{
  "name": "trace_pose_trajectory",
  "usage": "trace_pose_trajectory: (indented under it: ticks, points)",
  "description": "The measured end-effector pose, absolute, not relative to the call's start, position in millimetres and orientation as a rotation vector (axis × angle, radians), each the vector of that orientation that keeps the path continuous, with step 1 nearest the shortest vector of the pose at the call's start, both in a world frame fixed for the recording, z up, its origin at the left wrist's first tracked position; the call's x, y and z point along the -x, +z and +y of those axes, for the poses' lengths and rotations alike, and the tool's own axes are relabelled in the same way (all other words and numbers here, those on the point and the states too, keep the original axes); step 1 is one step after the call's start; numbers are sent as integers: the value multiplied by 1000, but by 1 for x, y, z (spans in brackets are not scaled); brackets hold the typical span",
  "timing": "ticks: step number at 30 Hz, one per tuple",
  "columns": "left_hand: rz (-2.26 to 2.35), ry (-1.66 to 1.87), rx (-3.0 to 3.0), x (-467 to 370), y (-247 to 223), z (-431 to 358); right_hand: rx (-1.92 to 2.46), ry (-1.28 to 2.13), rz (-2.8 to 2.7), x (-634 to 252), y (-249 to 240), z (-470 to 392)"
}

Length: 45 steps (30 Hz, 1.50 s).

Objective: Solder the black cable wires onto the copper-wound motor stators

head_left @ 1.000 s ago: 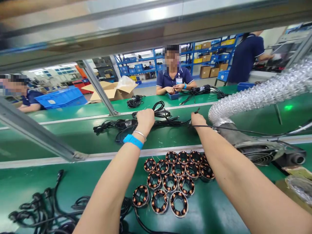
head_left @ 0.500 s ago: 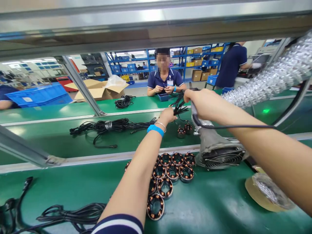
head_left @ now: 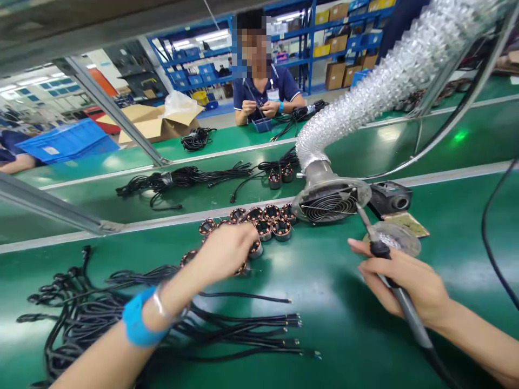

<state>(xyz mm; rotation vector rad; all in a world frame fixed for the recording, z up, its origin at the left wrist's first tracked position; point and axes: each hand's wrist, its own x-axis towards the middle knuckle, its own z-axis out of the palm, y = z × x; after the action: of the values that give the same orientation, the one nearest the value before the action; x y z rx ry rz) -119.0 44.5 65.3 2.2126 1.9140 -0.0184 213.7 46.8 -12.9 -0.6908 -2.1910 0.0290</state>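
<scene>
My right hand [head_left: 405,281] is wrapped round a soldering iron [head_left: 405,308], its tip pointing up and left beside the fan of the fume duct. My left hand [head_left: 231,246] is closed over the group of copper-wound stators [head_left: 281,229]; its fingertips are at one stator's rim, and what they grip is hidden. Black cables [head_left: 89,329] lie in a bundle below and left of it, their stripped ends [head_left: 298,319] pointing right. Near the iron's tip sits a round dish of silvery material [head_left: 395,237].
A fan hood [head_left: 332,202] on a silver duct [head_left: 357,92] stands at centre right, a black stand [head_left: 391,199] beside it. More cables [head_left: 182,178] and two stators [head_left: 274,179] lie behind the rail. A person [head_left: 263,92] sits opposite.
Both hands have come back from the cables behind the rail: my left hand down to the stators, my right hand down and right with the iron. The view has tilted downward.
</scene>
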Motion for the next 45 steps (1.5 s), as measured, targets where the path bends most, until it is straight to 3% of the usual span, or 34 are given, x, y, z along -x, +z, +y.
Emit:
trace_pose_trajectory:
  ticks: [4,9,20,34,45]
  points:
    - [1754,-176,-2226,83,32,-18,619,62,-2166,-217,-44,40]
    - [1815,-112,-2118,73,12,-30,514,77,-2247,-212,-58,35]
    - [2469,-60,-1992,111,21,-16,475,84,-2282,-196,-67,30]
    - [2223,98,-2224,109,-9,-17,445,139,-2287,-198,-74,34]
    - [2081,97,-2339,78,11,1,501,166,-2238,-198,-71,31]
